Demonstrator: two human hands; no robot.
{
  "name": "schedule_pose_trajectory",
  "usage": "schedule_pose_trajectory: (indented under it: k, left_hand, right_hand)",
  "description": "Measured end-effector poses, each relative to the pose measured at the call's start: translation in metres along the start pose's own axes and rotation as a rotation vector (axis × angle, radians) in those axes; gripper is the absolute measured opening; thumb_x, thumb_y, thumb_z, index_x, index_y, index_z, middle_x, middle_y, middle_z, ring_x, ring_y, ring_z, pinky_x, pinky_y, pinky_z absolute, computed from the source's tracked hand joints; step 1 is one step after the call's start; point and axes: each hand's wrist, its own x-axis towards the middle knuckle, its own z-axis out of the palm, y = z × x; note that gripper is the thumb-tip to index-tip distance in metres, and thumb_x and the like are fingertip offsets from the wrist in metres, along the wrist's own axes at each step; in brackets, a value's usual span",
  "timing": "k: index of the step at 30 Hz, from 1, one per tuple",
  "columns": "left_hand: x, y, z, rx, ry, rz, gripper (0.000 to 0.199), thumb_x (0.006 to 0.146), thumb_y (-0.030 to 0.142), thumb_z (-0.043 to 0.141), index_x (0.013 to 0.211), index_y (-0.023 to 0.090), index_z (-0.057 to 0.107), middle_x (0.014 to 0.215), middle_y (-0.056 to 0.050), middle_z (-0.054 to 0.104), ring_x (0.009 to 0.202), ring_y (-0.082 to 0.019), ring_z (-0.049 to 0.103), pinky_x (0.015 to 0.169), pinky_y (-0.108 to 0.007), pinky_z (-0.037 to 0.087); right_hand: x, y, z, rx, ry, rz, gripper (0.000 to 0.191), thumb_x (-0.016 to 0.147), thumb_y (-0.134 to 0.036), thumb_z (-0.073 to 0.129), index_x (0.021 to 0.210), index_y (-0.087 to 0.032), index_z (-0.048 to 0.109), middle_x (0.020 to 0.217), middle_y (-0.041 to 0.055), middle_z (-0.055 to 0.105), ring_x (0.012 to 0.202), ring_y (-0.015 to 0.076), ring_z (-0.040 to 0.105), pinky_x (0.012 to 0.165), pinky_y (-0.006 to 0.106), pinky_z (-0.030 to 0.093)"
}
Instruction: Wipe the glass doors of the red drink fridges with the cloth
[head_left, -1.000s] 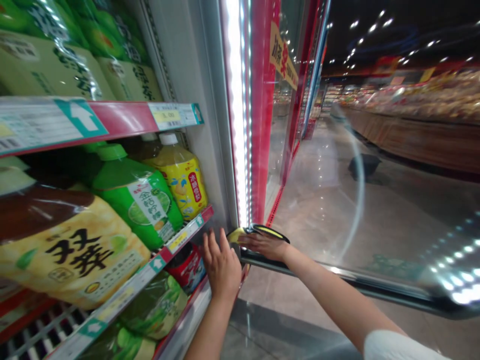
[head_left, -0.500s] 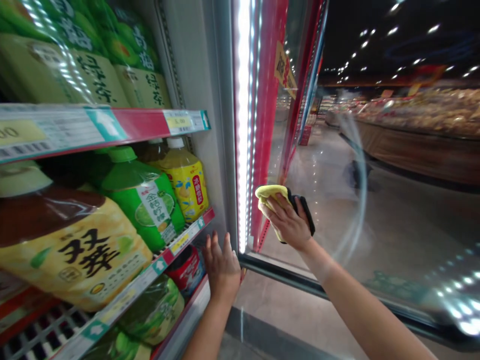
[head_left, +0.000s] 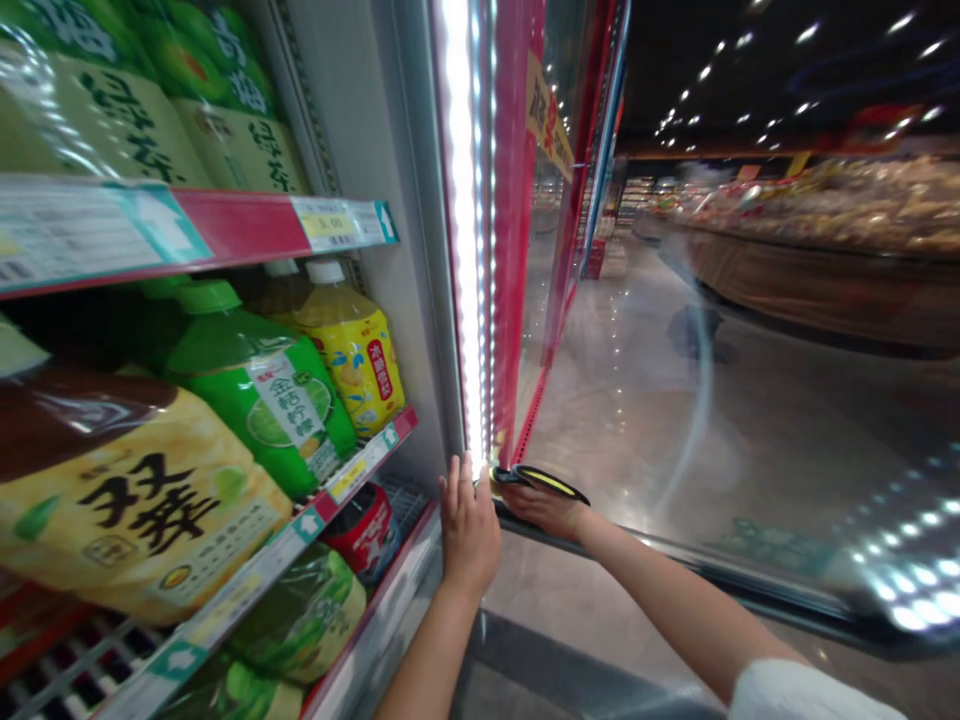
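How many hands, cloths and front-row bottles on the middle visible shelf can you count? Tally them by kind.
Hands: 2 (left hand, right hand)
Cloths: 1 (yellow-and-black cloth)
Front-row middle-shelf bottles: 3 (brown bottle, green bottle, yellow bottle)
Total: 6

At the lower centre, the cloth (head_left: 553,484) is yellow with a black edge. Above it rises a bright white light strip (head_left: 461,200), beaded with dots along its right side, next to a red frame (head_left: 511,230). The sign (head_left: 551,115) there is yellow with black and red characters. At the left, a brown bottle (head_left: 142,500) has a cream-yellow label with black characters; the green bottle (head_left: 247,350) shows lime slices, and the yellow bottle (head_left: 352,350) carries blue specks and a red panel. The upper shelf edge (head_left: 247,222) mixes red, white and teal. A white sleeve (head_left: 802,690) shows at lower right.
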Motion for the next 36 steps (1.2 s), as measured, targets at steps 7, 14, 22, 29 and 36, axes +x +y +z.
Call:
schedule_pose_trajectory:
  k: [7,14,22,29,36]
  left_hand:
    - [-0.007,0.016,0.030,-0.061,-0.120,0.179,0.088,0.086,0.008,0.046,0.163,0.017,0.005,0.168,-0.013,0.025,0.157,-0.024,0.019,0.124,-0.043,0.030]
    - [-0.005,0.021,0.059,-0.049,-0.199,0.187,0.083,0.086,0.007,0.045,0.162,0.011,0.011,0.167,-0.020,0.024,0.155,-0.026,0.025,0.123,-0.046,0.031]
    - [-0.001,0.028,0.065,-0.045,-0.195,0.135,0.078,0.086,0.010,0.047,0.160,0.012,0.024,0.166,-0.020,0.026,0.155,-0.029,0.026,0.123,-0.049,0.032]
    - [0.000,0.042,0.046,-0.032,-0.106,0.130,0.084,0.092,0.016,0.049,0.163,0.014,0.005,0.168,-0.022,0.018,0.156,-0.032,0.019,0.122,-0.054,0.032]
    - [0.001,0.089,0.048,-0.135,0.031,0.303,0.086,0.094,0.015,0.052,0.163,0.019,0.001,0.171,-0.016,0.010,0.158,-0.032,0.008,0.127,-0.055,0.022]
  right_hand:
    - [-0.023,0.059,-0.108,-0.111,-0.070,0.303,0.055,0.095,-0.007,0.046,0.146,-0.026,0.054,0.161,-0.0001,0.044,0.154,0.0192,0.030,0.131,0.045,0.014]
    - [-0.051,0.003,-0.074,-0.144,-0.053,0.420,0.059,0.095,-0.006,0.042,0.147,-0.032,0.053,0.152,-0.0023,0.056,0.142,0.0146,0.048,0.128,0.039,0.020]
    - [-0.091,-0.003,-0.081,-0.094,-0.079,0.425,0.058,0.092,-0.004,0.045,0.143,-0.030,0.058,0.147,-0.0048,0.061,0.141,0.0117,0.048,0.128,0.032,0.017]
    - [-0.146,-0.033,-0.083,-0.405,0.176,0.882,0.057,0.093,-0.016,0.057,0.146,-0.037,0.055,0.128,0.0025,0.073,0.150,0.0255,0.037,0.130,0.048,0.008]
    - [-0.147,-0.017,-0.076,-0.237,0.062,0.830,0.062,0.095,-0.016,0.055,0.149,-0.045,0.048,0.140,-0.0045,0.066,0.142,0.0187,0.048,0.131,0.043,0.007]
